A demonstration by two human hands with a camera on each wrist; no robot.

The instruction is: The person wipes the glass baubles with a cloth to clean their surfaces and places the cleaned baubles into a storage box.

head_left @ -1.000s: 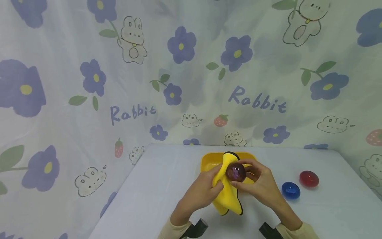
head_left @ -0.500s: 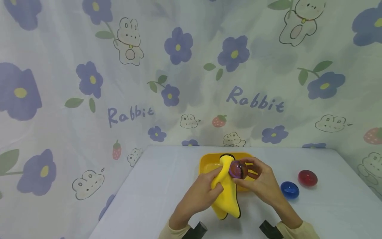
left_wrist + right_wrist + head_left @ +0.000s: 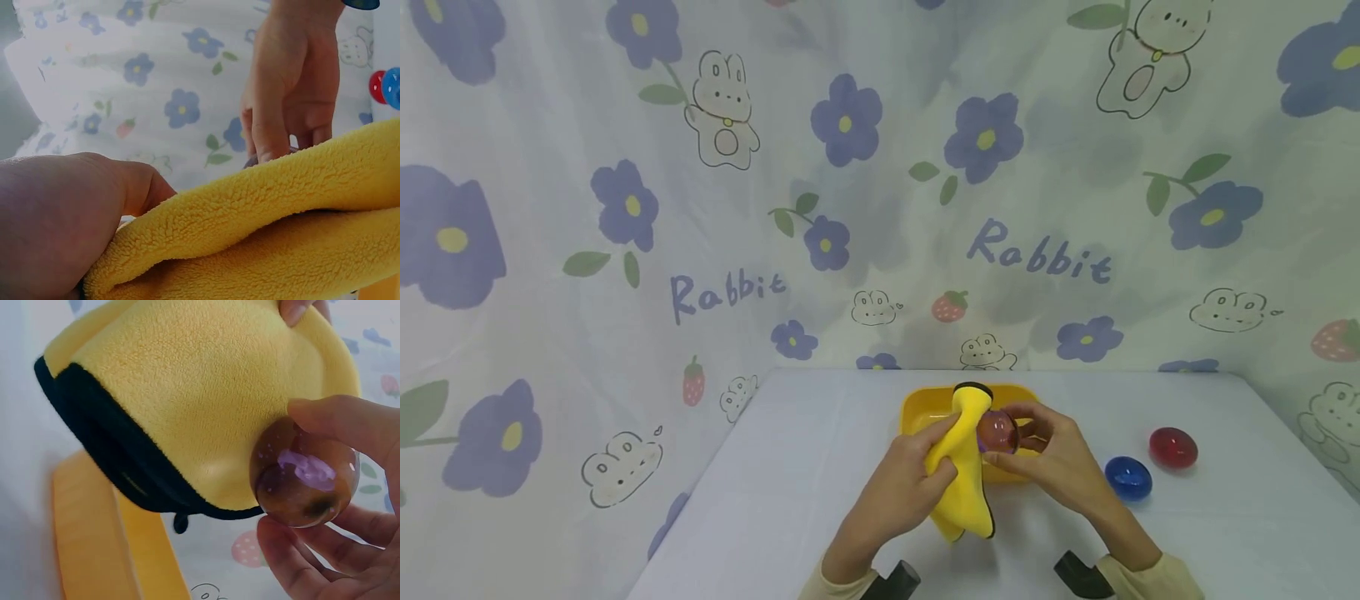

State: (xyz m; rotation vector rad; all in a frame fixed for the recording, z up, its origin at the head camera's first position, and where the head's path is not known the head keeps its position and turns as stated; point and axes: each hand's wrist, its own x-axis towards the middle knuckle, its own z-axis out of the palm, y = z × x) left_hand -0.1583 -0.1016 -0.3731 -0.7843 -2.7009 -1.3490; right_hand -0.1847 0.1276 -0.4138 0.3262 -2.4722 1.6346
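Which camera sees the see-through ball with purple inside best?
The right wrist view: the ball fills it, pinched by the right hand. The head view shows it small; the left wrist view barely shows it.

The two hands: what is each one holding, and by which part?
The left hand grips the yellow cloth bunched around its middle. The right hand pinches the brownish translucent ball by its sides with its fingertips.
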